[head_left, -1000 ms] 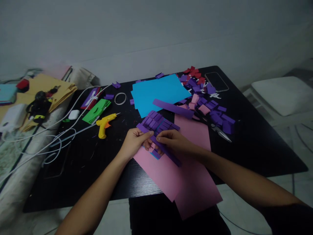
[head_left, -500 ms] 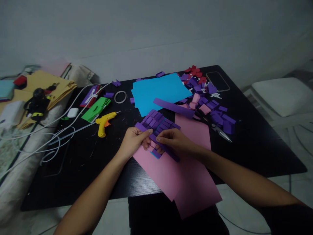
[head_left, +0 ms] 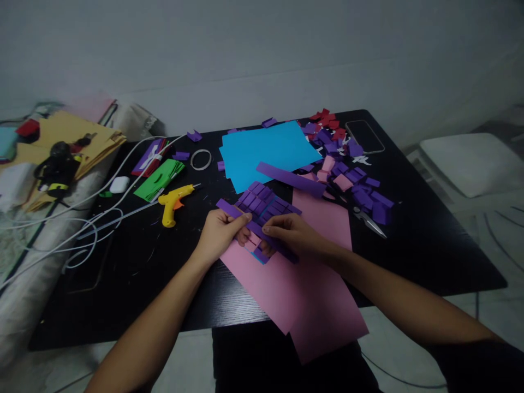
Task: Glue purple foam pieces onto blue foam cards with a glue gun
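Observation:
A long purple paper strip [head_left: 227, 208] runs slantwise between my hands, over a piece of small purple squares [head_left: 256, 197] with blue and pink parts. My left hand [head_left: 223, 232] pinches the strip near its upper left end, thumb on top. Closed around the strip's middle and lower part is my right hand [head_left: 289, 232], thumb and index together. Fingers of both hands show beneath the squares piece. Pink sheets [head_left: 323, 305] lie under the hands at the table's front edge. A second purple strip [head_left: 290, 179] rests just beyond.
Blue sheets [head_left: 266, 150] lie at the back. Cut purple pieces [head_left: 360, 185] and open scissors [head_left: 369, 221] are right. A yellow glue gun [head_left: 174, 204], green papers [head_left: 159, 180], tape ring [head_left: 200, 159] and white cables [head_left: 96, 234] are left.
The held strip has slid slightly up and left over the squares piece, with my left hand moving a little left. The whole view has shifted slightly.

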Action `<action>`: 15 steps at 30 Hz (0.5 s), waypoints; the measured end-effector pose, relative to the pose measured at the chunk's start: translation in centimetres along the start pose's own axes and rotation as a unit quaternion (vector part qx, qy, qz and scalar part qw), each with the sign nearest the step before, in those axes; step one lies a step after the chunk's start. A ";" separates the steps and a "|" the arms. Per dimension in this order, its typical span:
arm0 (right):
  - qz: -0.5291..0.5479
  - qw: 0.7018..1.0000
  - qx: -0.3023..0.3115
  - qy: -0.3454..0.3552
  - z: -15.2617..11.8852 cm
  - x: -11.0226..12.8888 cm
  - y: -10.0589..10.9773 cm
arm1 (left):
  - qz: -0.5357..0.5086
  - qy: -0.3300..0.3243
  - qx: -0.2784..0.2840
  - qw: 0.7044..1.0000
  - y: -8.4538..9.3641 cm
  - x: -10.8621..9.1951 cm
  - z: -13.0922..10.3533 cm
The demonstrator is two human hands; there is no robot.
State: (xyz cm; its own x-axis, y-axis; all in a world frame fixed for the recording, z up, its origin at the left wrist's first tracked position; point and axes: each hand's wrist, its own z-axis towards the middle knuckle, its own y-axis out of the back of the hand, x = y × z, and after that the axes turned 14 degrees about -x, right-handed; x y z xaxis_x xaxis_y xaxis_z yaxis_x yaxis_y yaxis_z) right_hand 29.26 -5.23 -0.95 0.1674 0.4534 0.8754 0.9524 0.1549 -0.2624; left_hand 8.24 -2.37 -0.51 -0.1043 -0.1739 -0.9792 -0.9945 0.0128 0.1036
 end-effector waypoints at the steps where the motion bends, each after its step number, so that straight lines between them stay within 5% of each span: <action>1: 0.000 1.000 0.000 -0.001 0.0 0.0 0.0 | -0.006 0.000 -0.008 1.000 0.0 0.0 0.1; 4: -0.003 1.000 -0.001 0.004 0.2 -0.1 0.0 | -0.020 0.008 -0.006 1.000 -0.1 0.0 0.1; 10: -0.003 1.000 0.002 0.013 0.4 -0.6 0.1 | 0.002 0.017 0.081 0.997 -0.4 0.2 -0.3; 15: -0.006 0.999 0.022 0.027 0.5 -0.7 0.2 | 0.010 -0.008 0.078 0.997 -0.1 0.1 -0.2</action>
State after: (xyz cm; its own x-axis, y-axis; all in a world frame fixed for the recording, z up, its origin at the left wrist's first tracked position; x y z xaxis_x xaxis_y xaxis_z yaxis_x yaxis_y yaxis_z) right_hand 29.19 -5.12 -1.82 0.1712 0.4041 0.8985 0.9427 0.1979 -0.2686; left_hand 8.30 -2.55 -0.58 -0.1235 -0.1573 -0.9798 -0.9807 0.1703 0.0963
